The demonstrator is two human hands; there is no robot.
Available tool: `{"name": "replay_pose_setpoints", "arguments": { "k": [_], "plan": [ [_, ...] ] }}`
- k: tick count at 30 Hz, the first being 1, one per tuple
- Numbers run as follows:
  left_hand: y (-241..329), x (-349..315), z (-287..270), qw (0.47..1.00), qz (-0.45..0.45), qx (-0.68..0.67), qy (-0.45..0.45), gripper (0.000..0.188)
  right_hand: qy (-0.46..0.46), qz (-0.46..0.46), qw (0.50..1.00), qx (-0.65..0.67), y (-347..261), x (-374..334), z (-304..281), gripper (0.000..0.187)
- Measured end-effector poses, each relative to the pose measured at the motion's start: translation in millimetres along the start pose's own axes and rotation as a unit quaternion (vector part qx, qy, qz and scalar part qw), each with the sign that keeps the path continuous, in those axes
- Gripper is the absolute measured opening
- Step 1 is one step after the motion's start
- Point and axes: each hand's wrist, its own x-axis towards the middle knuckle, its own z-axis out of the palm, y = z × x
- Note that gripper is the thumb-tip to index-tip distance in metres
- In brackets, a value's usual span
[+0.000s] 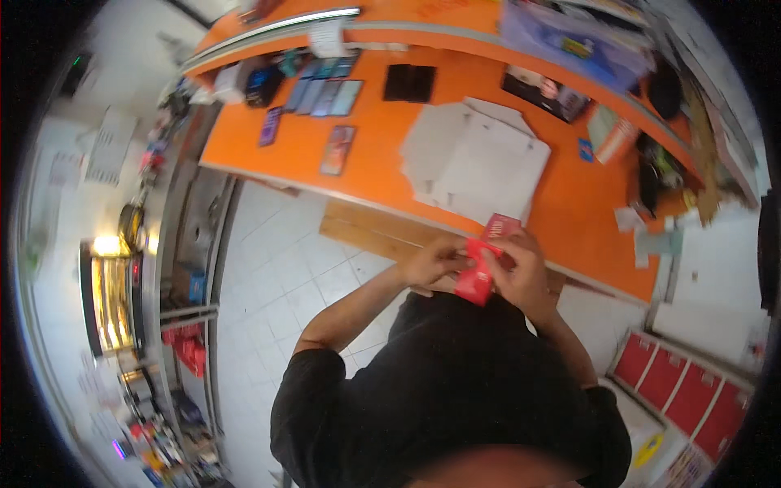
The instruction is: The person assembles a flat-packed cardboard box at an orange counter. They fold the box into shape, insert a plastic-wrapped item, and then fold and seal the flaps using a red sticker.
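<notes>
Close to my body, just off the orange table's near edge, both hands meet around a small bright red box (473, 286), seemingly of card. My left hand (435, 262) is closed at the box's left side, fingertips pressed on it. From the right, my right hand (523, 272) grips its upper part. A darker red flat piece with pale lettering (501, 226) sticks out beyond the right fingers; whether it belongs to the same box I cannot tell. On the table past my hands lies an opened-out white sheet (492, 167), perhaps paper or card.
The orange table (366, 146) holds several phones (329, 93), a single phone (338, 150), a purple phone-like item (269, 127) and a black folded item (409, 83). A raised shelf (455, 45) carries a translucent bin (573, 49). Shelving stands left; red drawers (683, 390) stand lower right.
</notes>
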Motion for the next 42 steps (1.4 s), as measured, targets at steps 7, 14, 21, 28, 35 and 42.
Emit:
{"name": "replay_pose_setpoints", "arguments": {
  "k": [7, 14, 21, 28, 35, 42],
  "plan": [
    [-5.5, -13.4, -45.0, 0.966, -0.204, -0.155, -0.041, 0.045, -0.092, -0.063, 0.993, -0.032, 17.6, 19.2, -53.5, 0.038],
    [10.2, -15.1, -39.6, 0.953, -0.21, -0.216, 0.029, 0.062, -0.32, 0.246, 0.911, 0.086, 43.9, -7.5, -58.8, 0.042],
    [-6.7, -3.6, 40.6, 0.977, -0.033, -0.032, 0.21, 0.059, -0.186, 0.122, 0.972, 0.073, 46.4, -29.4, -54.6, 0.046],
    [-6.5, 8.7, 65.3, 0.946, -0.023, -0.163, 0.28, 0.051, 0.082, 0.36, 0.882, 0.292, 55.8, -77.9, -39.8, 0.071],
    [-30.7, 32.2, 48.7, 0.968, -0.031, -0.123, 0.218, 0.056, 0.203, 0.3, 0.886, 0.289, 48.3, -80.6, -25.9, 0.057],
    [-42.5, 33.7, 11.5, 0.952, -0.024, -0.27, 0.143, 0.065, 0.026, 0.366, 0.819, 0.44, 93.2, -111.7, -76.4, 0.047]
  ]
}}
